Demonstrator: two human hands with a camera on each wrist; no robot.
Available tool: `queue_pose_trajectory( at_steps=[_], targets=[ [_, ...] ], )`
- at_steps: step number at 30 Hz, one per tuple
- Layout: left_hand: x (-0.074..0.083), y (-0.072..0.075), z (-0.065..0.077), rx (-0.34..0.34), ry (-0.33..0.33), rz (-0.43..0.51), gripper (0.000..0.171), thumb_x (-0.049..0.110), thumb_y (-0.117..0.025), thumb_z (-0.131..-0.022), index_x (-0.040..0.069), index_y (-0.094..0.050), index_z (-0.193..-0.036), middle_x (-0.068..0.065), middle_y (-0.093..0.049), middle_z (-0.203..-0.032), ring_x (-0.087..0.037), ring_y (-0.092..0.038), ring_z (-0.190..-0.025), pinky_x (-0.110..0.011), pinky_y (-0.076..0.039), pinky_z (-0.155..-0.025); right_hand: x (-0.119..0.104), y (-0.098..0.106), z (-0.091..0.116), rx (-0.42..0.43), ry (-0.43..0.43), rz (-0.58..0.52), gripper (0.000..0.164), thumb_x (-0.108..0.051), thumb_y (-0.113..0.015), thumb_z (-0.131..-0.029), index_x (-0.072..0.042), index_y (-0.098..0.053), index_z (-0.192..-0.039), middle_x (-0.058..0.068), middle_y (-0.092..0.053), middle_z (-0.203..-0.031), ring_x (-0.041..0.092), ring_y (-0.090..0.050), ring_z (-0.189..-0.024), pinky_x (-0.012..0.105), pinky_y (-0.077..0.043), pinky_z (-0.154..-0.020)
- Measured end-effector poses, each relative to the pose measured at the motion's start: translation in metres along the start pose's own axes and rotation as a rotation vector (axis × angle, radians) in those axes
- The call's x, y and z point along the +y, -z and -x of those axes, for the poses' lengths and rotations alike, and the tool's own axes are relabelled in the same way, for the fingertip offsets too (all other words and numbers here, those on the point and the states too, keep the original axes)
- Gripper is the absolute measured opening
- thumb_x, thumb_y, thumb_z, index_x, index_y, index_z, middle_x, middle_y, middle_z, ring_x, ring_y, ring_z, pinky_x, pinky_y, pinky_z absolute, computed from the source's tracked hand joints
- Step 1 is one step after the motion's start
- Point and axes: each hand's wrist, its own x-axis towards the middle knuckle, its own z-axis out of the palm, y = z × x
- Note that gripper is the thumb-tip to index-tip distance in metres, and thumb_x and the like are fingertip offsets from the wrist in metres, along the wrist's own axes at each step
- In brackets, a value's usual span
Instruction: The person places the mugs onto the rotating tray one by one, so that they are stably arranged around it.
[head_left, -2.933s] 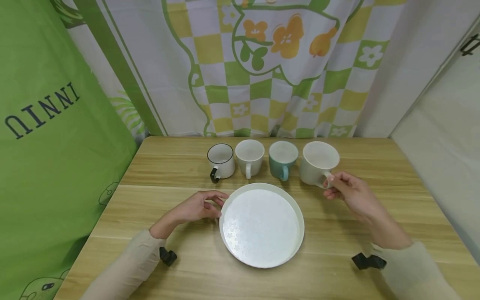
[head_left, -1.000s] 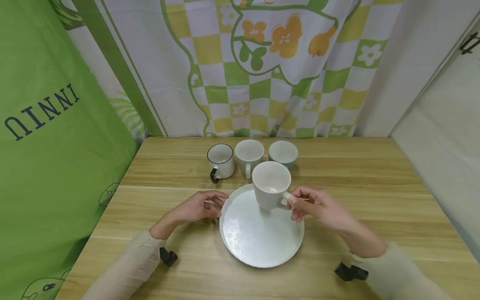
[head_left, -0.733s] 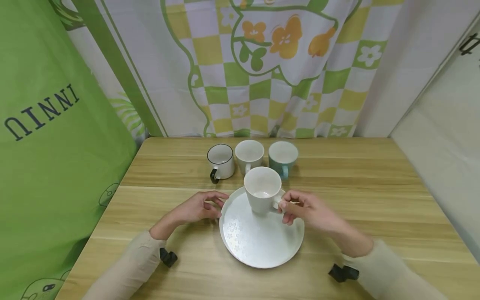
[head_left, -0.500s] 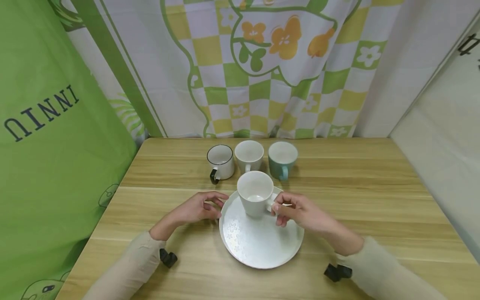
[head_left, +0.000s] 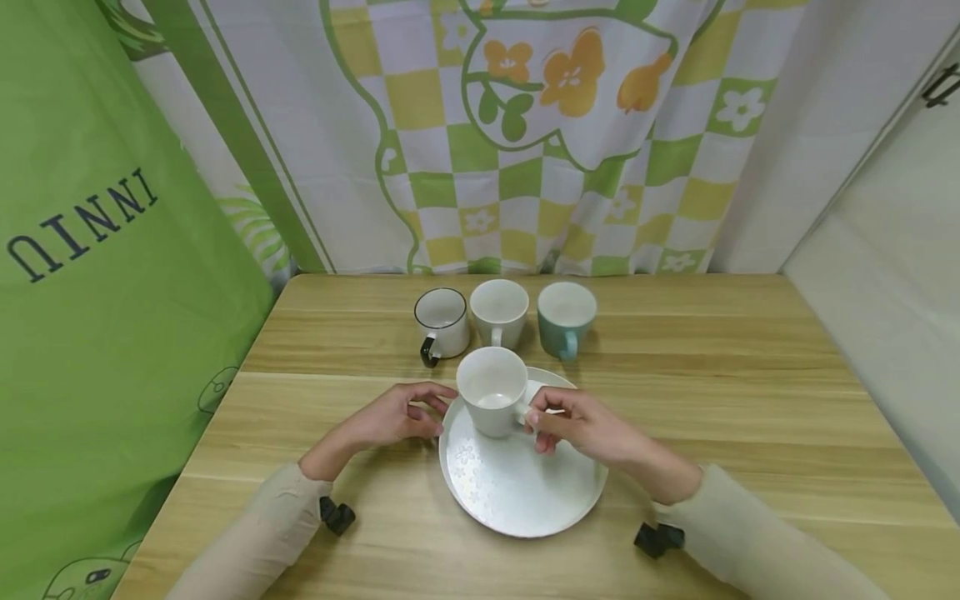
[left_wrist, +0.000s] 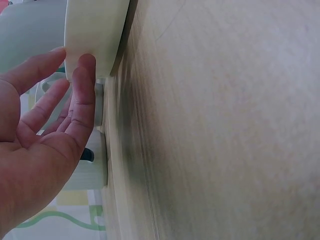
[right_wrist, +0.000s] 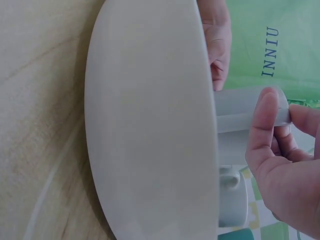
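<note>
My right hand [head_left: 588,429] pinches the handle of a large white mug [head_left: 491,408], holding it upright over the back left part of a round white tray [head_left: 528,500]. Embossed flowers mark the tray's floor at its left. In the right wrist view, thumb and fingers of the right hand [right_wrist: 285,150] close on the mug's handle, while the tray's wall [right_wrist: 150,120] hides the mug's base. My left hand [head_left: 393,414] stays at the tray's left edge with relaxed fingers. From the left wrist, its fingertips [left_wrist: 86,62] lie against the tray's outer wall [left_wrist: 97,30].
Behind the tray stand a white mug with black rim and handle [head_left: 450,337], a plain white mug [head_left: 506,323] and a teal mug [head_left: 555,333], in a row on the wooden table [head_left: 712,350]. A patterned curtain [head_left: 570,192] hangs behind; green fabric [head_left: 112,358] is at left.
My right hand has carried the large white mug from the right end of the row leftward and forward over the tray. The left hand has kept its place at the tray's edge.
</note>
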Motion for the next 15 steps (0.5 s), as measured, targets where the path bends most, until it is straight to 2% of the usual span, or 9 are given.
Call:
queue_pose_trajectory(
  at_steps=[7, 15],
  targets=[
    [-0.0011, 0.0004, 0.0001, -0.017, -0.028, 0.046, 0.054, -0.002, -0.071, -0.088, -0.001, -0.052, -0.138, -0.031, -0.061, -0.123, -0.017, -0.071, -0.092, -0.027, -0.06, -0.077, 0.0017, -0.0023, -0.0054, -0.021, -0.001, -0.007, 0.022, -0.017, -0.055, -0.103, 0.004, -0.061, -0.101, 0.027, -0.061, -0.103, 0.013, -0.065, -0.073, 0.028, -0.058, -0.072],
    [-0.0026, 0.0002, 0.0008, -0.005, -0.02, 0.036, 0.052, 0.002, -0.072, -0.088, -0.001, -0.053, -0.137, -0.03, -0.061, -0.121, -0.019, -0.071, -0.092, -0.026, -0.059, -0.078, 0.0054, -0.0039, -0.0101, -0.045, 0.012, -0.012, 0.023, -0.016, -0.055, -0.103, 0.006, -0.06, -0.1, 0.027, -0.061, -0.099, 0.013, -0.064, -0.073, 0.028, -0.058, -0.07]
  ],
)
